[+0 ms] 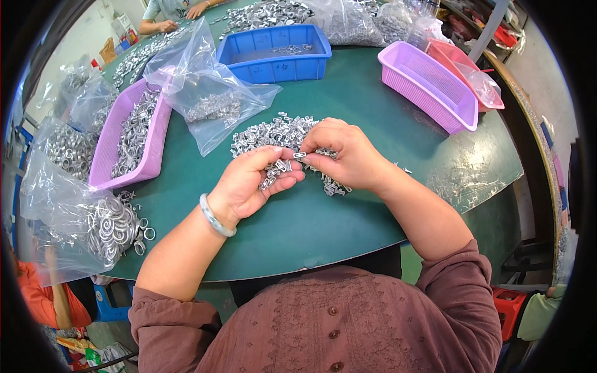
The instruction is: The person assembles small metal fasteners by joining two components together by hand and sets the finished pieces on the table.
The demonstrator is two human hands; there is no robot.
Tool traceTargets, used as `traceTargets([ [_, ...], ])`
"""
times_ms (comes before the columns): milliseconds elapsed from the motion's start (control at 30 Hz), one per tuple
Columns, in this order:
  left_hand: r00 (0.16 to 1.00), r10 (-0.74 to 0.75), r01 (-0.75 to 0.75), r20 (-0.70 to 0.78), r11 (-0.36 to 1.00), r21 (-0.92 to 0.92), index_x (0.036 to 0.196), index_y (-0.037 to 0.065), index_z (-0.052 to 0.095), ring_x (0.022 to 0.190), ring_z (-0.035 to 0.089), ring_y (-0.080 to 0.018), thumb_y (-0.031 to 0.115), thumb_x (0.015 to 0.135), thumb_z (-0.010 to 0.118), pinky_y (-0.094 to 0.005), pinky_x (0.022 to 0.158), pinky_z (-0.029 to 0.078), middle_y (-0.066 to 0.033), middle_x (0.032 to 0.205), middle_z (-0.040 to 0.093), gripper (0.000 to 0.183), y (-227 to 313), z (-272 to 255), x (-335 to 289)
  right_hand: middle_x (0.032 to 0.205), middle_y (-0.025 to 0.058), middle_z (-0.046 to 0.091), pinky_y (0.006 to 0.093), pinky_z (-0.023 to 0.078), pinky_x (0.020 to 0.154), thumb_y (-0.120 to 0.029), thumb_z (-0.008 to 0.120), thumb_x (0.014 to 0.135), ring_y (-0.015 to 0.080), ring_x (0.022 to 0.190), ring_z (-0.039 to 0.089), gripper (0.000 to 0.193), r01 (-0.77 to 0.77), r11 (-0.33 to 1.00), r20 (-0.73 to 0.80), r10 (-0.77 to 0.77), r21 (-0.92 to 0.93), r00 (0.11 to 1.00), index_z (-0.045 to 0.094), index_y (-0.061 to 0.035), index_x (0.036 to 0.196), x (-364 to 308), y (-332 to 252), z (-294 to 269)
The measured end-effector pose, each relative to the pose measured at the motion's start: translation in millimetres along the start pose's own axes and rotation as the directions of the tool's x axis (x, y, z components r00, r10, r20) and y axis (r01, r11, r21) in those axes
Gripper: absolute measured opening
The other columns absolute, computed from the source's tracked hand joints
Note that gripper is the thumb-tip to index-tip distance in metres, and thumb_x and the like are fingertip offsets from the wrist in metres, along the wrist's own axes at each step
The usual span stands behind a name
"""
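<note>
The left hand [252, 180] is curled with the palm up, just at the near edge of the pile of small metal clips [280, 140], and it holds a few of these silver clips in the bent fingers. The right hand [345, 152] rests on the right part of the same pile, closed in a pinch: its fingertips grip one small clip [299, 155], and this clip touches the thumb tip of the left hand. So both hands meet over the near side of the pile, which lies on the green round table [323, 217]. On the left wrist sits a pale bangle [214, 216]. Behind the pile and to its left lies a clear plastic bag [208, 93] with some more metal parts inside, partly open. Further left from the pile stands a purple basket [109, 140] filled with silver parts, and in front of this basket there is another clear bag with metal rings [112, 227], some rings loose on the table just beside it. Behind the pile stands a blue tray [273, 65] with only a few rings on its bottom. To the right of the pile, well apart from it, stands a purple basket on the right [429, 87], and a pink basket [463, 62] is just behind it. Far behind the pile, at the other edge of the table, another person's hands [180, 18] are working with similar metal parts.
</note>
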State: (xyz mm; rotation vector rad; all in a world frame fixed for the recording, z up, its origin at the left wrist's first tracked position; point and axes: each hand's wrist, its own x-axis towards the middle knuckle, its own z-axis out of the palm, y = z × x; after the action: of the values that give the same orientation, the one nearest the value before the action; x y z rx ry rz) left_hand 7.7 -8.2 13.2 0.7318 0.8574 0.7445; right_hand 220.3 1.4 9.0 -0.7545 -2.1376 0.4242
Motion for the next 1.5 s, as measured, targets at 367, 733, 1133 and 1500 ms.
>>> traceTargets([
  [367,0.990,0.033,-0.027,0.140,0.999,-0.040,0.114,-0.002,0.056,0.090,0.066,-0.0210,0.003,0.091,0.052,-0.0296,0.079,0.057,-0.0127,0.102,0.065,0.024,-0.2,-9.2,4.0,0.084,0.0060,0.066,0.0344,0.049,0.072,-0.001,0.070,0.075,0.0244,0.081,0.062,0.010,-0.010,1.000,0.005,0.010,-0.007,1.000,0.064,-0.0038,0.083,0.2,0.0,0.2],
  [733,0.997,0.017,-0.017,0.069,1.000,0.001,0.103,0.004,0.061,0.077,0.065,-0.0135,0.007,0.092,0.058,-0.0213,0.058,0.051,-0.0078,0.093,0.066,0.012,-4.1,-10.7,7.2,0.081,0.0075,0.065,0.0352,0.049,0.069,-0.007,0.072,0.075,0.0256,0.077,0.062,0.011,-0.051,0.987,-0.057,0.060,0.153,0.997,0.064,-0.0049,0.083,-3.0,-2.8,10.6],
  [1133,0.996,0.047,-0.036,0.073,0.989,-0.141,0.100,0.009,0.061,0.065,0.057,-0.0094,0.016,0.093,0.062,-0.0196,0.054,0.043,-0.0005,0.083,0.062,0.011,-9.8,-7.8,7.2,0.088,0.0049,0.060,0.0376,0.042,0.077,-0.005,0.069,0.071,0.0268,0.082,0.055,0.019,0.217,0.941,-0.153,-0.262,-0.260,0.953,0.063,-0.0094,0.089,1.5,-18.9,28.4],
  [1500,0.999,0.007,-0.003,0.033,0.991,-0.131,0.106,0.005,0.059,0.068,0.058,-0.0116,0.017,0.096,0.054,-0.0180,0.050,0.044,-0.0038,0.088,0.062,0.017,-6.6,2.2,0.2,0.081,0.0043,0.065,0.0252,0.050,0.068,-0.007,0.069,0.084,0.0085,0.073,0.060,0.011,-0.378,0.750,-0.001,0.451,0.543,0.892,0.063,0.0000,0.090,0.2,-20.3,19.8],
])
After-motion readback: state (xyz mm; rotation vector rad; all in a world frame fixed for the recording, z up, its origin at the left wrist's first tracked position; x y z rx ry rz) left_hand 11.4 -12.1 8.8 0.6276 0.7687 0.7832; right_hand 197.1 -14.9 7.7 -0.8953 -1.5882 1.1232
